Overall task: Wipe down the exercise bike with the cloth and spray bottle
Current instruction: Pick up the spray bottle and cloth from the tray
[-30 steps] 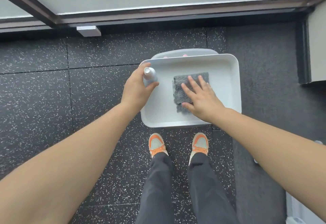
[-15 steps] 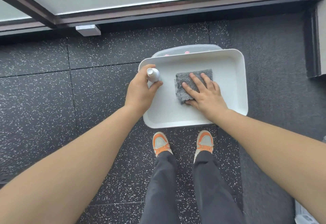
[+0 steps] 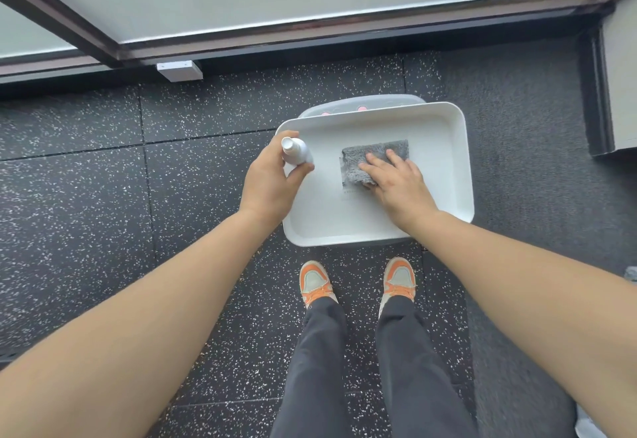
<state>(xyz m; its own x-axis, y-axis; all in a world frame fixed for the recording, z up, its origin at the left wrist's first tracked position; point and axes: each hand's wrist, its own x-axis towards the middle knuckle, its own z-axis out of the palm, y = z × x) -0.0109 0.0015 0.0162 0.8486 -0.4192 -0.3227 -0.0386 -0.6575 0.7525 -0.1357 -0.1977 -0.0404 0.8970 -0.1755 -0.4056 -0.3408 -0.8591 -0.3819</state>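
A dark rubber floor (image 3: 103,196) flecked with white fills most of the view, laid in large square tiles, with a window frame (image 3: 310,37) running across the top. A white rectangular tray (image 3: 444,134) with rounded corners and a raised rim sits above the floor just ahead of the person's orange-and-grey shoes (image 3: 314,282), its long axis running left to right, and the edge of a pale grey lidded container (image 3: 362,103) shows from under its far side. Dark trousers (image 3: 406,368) run down to the bottom edge. The left hand (image 3: 272,179) is at the tray's near-left corner, fingers and thumb curled round a small white spray bottle (image 3: 295,151); the bottle stands nearly upright with its capped top pointing toward the camera, leaning slightly to the left, and only the cap and upper body are visible above the fist. The right hand (image 3: 396,182) lies palm down in the middle of the tray, its fingers spread and pressed flat onto a grey cloth (image 3: 372,155). The cloth is folded into a rough rectangle, fluffy and plush in texture, its long side running left to right along the tray, with its near-right part covered by the fingers. Whether the bottle's base touches the tray cannot be told.
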